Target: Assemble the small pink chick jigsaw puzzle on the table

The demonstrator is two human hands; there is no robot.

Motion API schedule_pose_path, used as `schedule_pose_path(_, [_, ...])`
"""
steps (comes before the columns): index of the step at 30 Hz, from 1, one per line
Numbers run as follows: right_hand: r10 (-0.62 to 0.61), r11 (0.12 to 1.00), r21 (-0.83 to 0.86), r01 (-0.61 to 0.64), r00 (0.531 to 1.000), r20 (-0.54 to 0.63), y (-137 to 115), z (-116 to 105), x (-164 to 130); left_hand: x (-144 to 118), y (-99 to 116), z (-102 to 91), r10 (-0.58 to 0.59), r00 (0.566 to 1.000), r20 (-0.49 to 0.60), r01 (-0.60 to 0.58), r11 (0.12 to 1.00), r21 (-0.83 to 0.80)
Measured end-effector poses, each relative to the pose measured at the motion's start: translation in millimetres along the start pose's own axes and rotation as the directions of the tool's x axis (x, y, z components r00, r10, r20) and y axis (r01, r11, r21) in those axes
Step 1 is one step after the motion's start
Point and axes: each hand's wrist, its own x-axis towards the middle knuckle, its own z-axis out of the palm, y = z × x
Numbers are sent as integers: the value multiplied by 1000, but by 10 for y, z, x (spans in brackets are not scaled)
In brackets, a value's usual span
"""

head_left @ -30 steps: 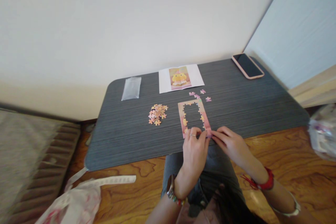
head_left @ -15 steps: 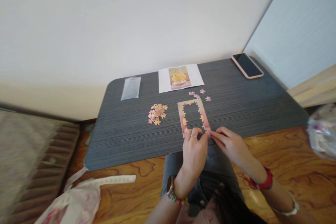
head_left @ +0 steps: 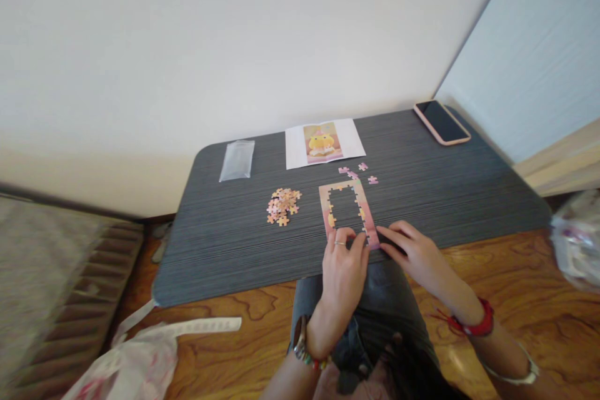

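The person sits at a low dark counter (head_left: 422,194) with both hands at the near end of a puzzle frame (head_left: 347,212), a pink and yellow border of joined pieces with a bare middle. It lies flat on the counter, close to its near edge, where both hands can reach it comfortably.

The left hand (head_left: 344,265) lies palm down with its fingers gently spread, the fingertips resting on the bottom edge of the frame, seemingly to pin it flat. The right hand (head_left: 412,253) comes in from the side, fingers extended and close together, tips touching the frame's lower right corner. Whether a loose piece sits under those fingertips I cannot tell; it is too small to make out.

A heap of loose pieces (head_left: 282,205) sits to the left of the frame, apart from it but within easy reach. A few stray pink pieces (head_left: 359,171) lie just beyond the frame's far end, perhaps sorted by colour. Past them lies a reference picture (head_left: 323,142) showing a yellow figure, facing the person, likely so it can be checked at a glance. A clear plastic bag (head_left: 237,160) lies flat at the far left, and a phone (head_left: 441,122) in a pink case rests at the far right corner, well clear of the puzzle.
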Motion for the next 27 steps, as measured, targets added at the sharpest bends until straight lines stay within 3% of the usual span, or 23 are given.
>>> schedule_pose_path(4, [-36, 999, -5, 36, 995, 97, 76, -40, 79, 26, -132, -141, -22, 1000, -10, 23, 998, 55])
schedule_pose_path(8, [-43, 998, -36, 48, 990, 135, 90, -30, 93, 4, -413, -283, -105, 994, -16, 106, 985, 135])
schedule_pose_path(12, [-29, 999, -32, 34, 990, 135, 73, -15, 73, -52, -638, -336, -138, 990, -16, 139, 976, 170])
schedule_pose_path(17, [-53, 998, 38, 51, 997, 62, 141, -85, 180, -63, -673, -315, -110, 992, -56, 116, 985, 127])
schedule_pose_path(23, [-27, 999, 31, 28, 1000, -10, 455, -284, 757, 85, -594, -310, -108, 992, -61, 109, 994, 17])
schedule_pose_path(27, [-80, 996, -41, 83, 994, 74, 665, -296, 1280, 168, -560, -335, -133, 991, -19, 134, 991, 10])
